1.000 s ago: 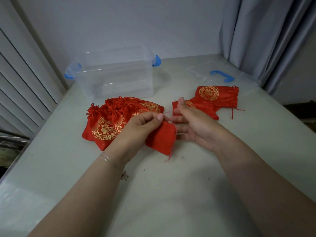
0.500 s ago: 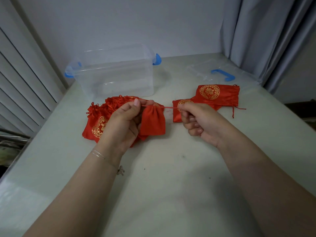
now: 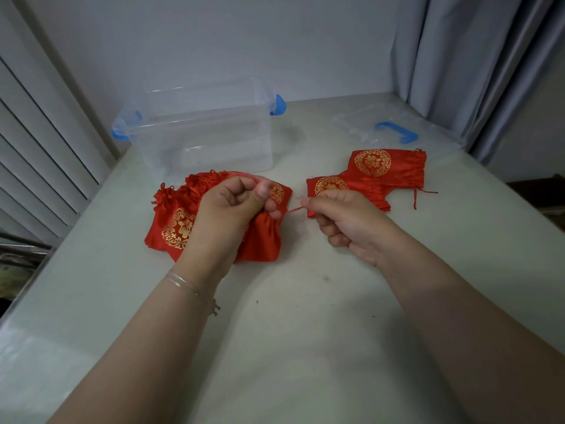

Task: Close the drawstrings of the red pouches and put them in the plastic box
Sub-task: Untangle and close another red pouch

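Observation:
A plain-backed red pouch [image 3: 263, 240] hangs gathered at its neck from my left hand [image 3: 232, 206], which pinches its top and one cord. My right hand [image 3: 345, 218] pinches the other red drawstring [image 3: 295, 209], stretched taut between the hands. Behind my left hand lies a pile of closed red pouches [image 3: 177, 215] with gold emblems. To the right, two flat open red pouches [image 3: 373, 172] overlap on the table. The clear plastic box [image 3: 201, 133] with blue clips stands empty at the back.
The box's clear lid [image 3: 394, 130] with a blue handle lies at the back right, by a grey curtain [image 3: 477, 62]. White slatted panels [image 3: 46, 142] line the left. The table edge [image 3: 27, 280] runs along the left.
The pouch's mouth has gone from flat and open to gathered. My hands drew the cords apart, then my left hand rose over the pile while my right stayed near the flat pouches.

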`<state>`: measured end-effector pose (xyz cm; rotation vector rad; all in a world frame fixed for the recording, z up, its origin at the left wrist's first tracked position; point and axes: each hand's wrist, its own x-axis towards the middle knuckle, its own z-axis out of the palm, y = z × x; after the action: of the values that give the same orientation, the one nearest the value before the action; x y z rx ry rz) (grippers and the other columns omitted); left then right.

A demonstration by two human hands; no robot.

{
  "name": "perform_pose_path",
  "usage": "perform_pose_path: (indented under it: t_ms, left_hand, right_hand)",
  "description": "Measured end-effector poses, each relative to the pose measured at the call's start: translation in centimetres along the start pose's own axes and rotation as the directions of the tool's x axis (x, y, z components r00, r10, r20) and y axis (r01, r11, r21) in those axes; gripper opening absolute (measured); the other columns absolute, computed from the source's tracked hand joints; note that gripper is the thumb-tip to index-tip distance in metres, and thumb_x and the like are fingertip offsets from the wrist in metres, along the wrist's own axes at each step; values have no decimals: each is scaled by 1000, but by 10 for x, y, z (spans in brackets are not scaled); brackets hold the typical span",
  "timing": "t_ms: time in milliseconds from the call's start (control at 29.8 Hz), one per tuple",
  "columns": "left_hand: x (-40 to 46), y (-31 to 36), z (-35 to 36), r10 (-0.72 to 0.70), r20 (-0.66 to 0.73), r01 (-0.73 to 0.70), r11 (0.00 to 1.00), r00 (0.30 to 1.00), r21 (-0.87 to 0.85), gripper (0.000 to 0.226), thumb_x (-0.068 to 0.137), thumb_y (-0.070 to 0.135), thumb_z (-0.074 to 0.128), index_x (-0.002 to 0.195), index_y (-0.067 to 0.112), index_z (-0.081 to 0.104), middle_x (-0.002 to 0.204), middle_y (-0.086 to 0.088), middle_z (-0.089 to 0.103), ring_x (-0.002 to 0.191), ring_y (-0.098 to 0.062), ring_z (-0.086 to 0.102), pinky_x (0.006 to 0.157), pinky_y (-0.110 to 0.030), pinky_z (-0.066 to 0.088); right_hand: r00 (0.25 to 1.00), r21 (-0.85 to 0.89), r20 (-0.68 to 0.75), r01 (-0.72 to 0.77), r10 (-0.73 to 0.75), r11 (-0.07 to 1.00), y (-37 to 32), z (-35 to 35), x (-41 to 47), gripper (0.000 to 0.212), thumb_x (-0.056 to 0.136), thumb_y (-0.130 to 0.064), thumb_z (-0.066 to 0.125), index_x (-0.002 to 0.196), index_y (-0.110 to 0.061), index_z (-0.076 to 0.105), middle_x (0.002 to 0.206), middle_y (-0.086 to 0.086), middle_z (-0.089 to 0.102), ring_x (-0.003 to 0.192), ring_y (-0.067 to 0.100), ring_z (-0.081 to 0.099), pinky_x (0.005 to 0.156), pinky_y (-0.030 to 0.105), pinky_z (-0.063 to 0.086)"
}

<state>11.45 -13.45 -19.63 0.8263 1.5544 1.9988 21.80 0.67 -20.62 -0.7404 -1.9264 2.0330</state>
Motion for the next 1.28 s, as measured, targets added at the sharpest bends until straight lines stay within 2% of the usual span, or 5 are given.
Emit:
perform_pose_path:
  t_ms: [269, 504, 806, 1041, 1277]
  left_hand:
    - [-3, -2, -1, -272, 138, 233, 941, 952, 244, 6, 86, 7, 62, 85, 1, 63, 59, -4, 67, 54, -10, 63, 58, -18, 52]
    - [-8, -3, 4, -307, 292, 134, 861, 906, 490, 8, 84, 11, 67, 80, 5, 70, 65, -4, 70, 64, -8, 66, 70, -12, 50]
    - [-6, -2, 5, -324, 180, 324, 946, 929, 30, 5, 70, 14, 68, 71, 10, 70, 67, -7, 67, 62, -14, 64, 64, -22, 53]
    - [-2, -2, 2, -267, 118, 283, 948, 956, -146, 8, 76, 14, 61, 77, 7, 57, 65, -2, 64, 57, -10, 62, 54, -18, 51]
    - [-3, 5, -4, -58, 159, 34, 988, 986, 150, 16, 75, 17, 64, 82, 4, 60, 70, 0, 69, 69, -11, 65, 62, -18, 50]
  right_hand:
    - [872, -388, 56, 467, -486, 794, 2, 13, -8, 36, 92, -16, 57, 59, -16, 41, 55, -6, 38, 53, 3, 35, 52, 24, 30]
    - [867, -478, 142, 483, -478, 733, 5, 16, -12, 30, 96, -24, 50, 67, -16, 49, 59, -7, 51, 55, 8, 48, 56, 40, 42]
    - [889, -382, -84, 389, -451, 838, 11, 6, 7, 31, 91, -42, 50, 117, -23, 48, 106, 1, 54, 81, 9, 58, 76, 18, 47]
    - [900, -209, 178, 429, -397, 879, 10, 17, -1, 23, 79, -40, 59, 93, -21, 54, 79, 1, 71, 80, 11, 68, 74, 29, 55]
    - [863, -266, 117, 504, -492, 822, 1, 14, -7, 22, 93, -25, 56, 76, -11, 58, 60, 8, 53, 47, 2, 38, 47, 20, 31]
